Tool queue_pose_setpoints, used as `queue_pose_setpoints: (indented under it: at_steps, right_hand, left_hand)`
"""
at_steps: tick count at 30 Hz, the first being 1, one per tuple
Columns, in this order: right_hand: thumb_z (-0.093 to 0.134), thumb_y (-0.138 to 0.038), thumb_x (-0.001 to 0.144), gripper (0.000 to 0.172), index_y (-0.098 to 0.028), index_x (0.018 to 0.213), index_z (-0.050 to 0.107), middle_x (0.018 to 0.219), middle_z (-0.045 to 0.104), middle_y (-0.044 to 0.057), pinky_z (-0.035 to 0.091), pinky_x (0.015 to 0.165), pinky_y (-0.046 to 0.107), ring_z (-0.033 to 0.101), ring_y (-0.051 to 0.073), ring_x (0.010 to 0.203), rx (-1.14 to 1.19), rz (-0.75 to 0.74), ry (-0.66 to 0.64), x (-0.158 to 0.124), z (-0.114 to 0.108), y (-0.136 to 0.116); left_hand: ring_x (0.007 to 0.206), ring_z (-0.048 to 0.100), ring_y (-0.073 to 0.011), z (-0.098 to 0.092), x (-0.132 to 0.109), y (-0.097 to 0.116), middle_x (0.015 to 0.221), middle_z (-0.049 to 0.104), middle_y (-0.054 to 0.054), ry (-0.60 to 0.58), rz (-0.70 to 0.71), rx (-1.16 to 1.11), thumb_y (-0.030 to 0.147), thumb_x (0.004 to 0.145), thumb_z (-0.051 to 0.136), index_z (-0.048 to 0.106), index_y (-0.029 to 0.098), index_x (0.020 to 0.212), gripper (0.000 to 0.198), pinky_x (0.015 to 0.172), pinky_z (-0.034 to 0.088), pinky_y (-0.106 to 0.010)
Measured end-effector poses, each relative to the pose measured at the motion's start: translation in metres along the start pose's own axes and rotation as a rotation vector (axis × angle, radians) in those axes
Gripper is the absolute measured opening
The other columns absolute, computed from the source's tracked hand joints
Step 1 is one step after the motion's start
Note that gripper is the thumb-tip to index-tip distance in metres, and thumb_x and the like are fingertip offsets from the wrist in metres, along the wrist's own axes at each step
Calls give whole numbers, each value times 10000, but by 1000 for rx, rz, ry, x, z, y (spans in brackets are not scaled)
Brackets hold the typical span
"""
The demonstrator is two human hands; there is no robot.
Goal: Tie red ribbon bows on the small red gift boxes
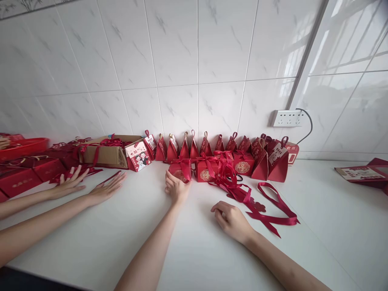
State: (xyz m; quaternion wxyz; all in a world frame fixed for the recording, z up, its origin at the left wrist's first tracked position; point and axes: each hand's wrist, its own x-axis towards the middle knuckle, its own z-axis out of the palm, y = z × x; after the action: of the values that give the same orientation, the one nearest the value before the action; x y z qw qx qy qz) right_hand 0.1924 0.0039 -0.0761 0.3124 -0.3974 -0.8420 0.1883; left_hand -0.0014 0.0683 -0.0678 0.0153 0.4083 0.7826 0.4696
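My left hand point(177, 189) is closed on the near left edge of a small red gift box point(181, 171) tied with a ribbon bow. Its fingers curl at the box's lower left, and part of the box front is hidden behind them. Beside it stands a second red gift box point(207, 169) with a gold emblem and a bow. My right hand point(232, 218) rests on the white table, loosely curled, with nothing visible in it. Just beyond it lie loose dark-red ribbons point(281, 220) and a small red flower-shaped piece point(258, 207).
Several triangular red boxes point(172, 151) with loop handles line the tiled wall. Another person's two hands point(106, 190) lie flat on the table at left, near an open cardboard box point(104, 157) with ribbons. A red basket point(24, 147) is far left; a socket strip point(287, 118) hangs at right.
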Motion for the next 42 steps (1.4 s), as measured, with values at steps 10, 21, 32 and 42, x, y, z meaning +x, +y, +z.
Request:
queue_pose_setpoints:
  at_steps: [10, 21, 32, 42]
  right_hand:
    - [356, -247, 853, 269, -184, 811, 614, 711, 615, 39, 456, 550, 292, 547, 157, 565, 126, 80, 29, -8, -13, 5]
    - [337, -551, 884, 455, -223, 1177, 455, 1286, 483, 120, 368, 1017, 470, 443, 272, 1228, 549, 319, 729, -2, -29, 19]
    - [441, -400, 823, 258, -216, 893, 606, 999, 600, 68, 449, 845, 390, 545, 248, 966, 461, 255, 556, -1, -42, 23]
    - [416, -395, 843, 276, -211, 931, 601, 1010, 600, 69, 425, 885, 408, 535, 245, 1001, 396, 207, 539, -1, -39, 20]
  left_hand:
    - [1313, 401, -251, -36, 12, -1, 1392, 281, -217, 95, 18, -386, 276, 708, 679, 15, 161, 1420, 980, 1044, 421, -368]
    - [1169, 530, -301, -34, -51, 13, 1287, 490, -161, -740, 676, -386, 369, 594, 720, 229, 196, 1401, 961, 931, 501, -440]
    - [1183, 511, -261, -36, -23, 4, 1199, 564, -101, -489, 696, 208, 119, 761, 533, 603, 202, 1097, 353, 1041, 382, -424]
    - [954, 602, -271, -32, -6, -10, 926, 642, -107, -428, 411, 368, 187, 804, 534, 648, 171, 858, 127, 854, 449, -388]
